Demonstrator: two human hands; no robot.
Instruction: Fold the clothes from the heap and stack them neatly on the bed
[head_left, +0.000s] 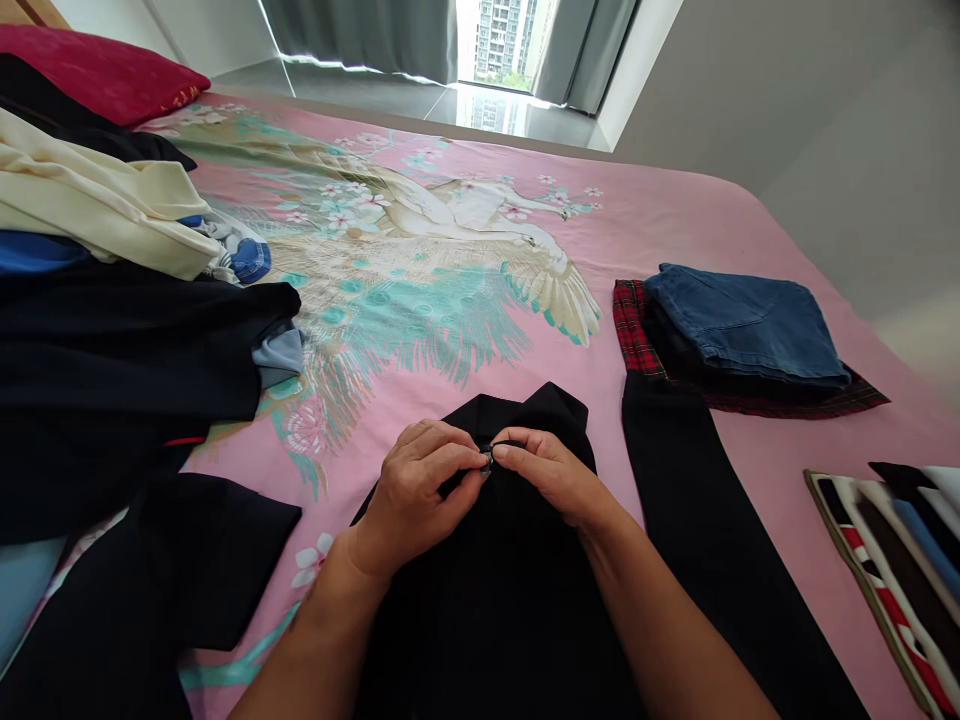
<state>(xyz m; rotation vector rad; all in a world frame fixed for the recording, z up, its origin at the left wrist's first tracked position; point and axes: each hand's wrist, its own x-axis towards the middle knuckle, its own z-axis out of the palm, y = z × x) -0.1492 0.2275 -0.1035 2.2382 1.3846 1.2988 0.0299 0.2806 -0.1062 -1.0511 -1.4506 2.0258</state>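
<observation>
A black garment (495, 600) lies in front of me on the bed, its upper edge bunched up a little. At that edge a small metal fastener (489, 458) shows between my fingertips; whether it is a hook or a zipper pull I cannot make out. My left hand (431, 480) pinches one side of it with thumb and fingers. From the other side my right hand (544, 465) pinches the garment's edge beside the metal piece. The two hands almost touch, and the fingers hide part of the fastener.
Pink bedding (420, 400) with a bird print covers the bed. Loose clothes, including a cream garment (97, 190) and dark ones (127, 370), pile up on the left. At right lie folded blue denim (750, 325), a red plaid garment (637, 330), black trousers (735, 540) and rolled clothes (892, 570).
</observation>
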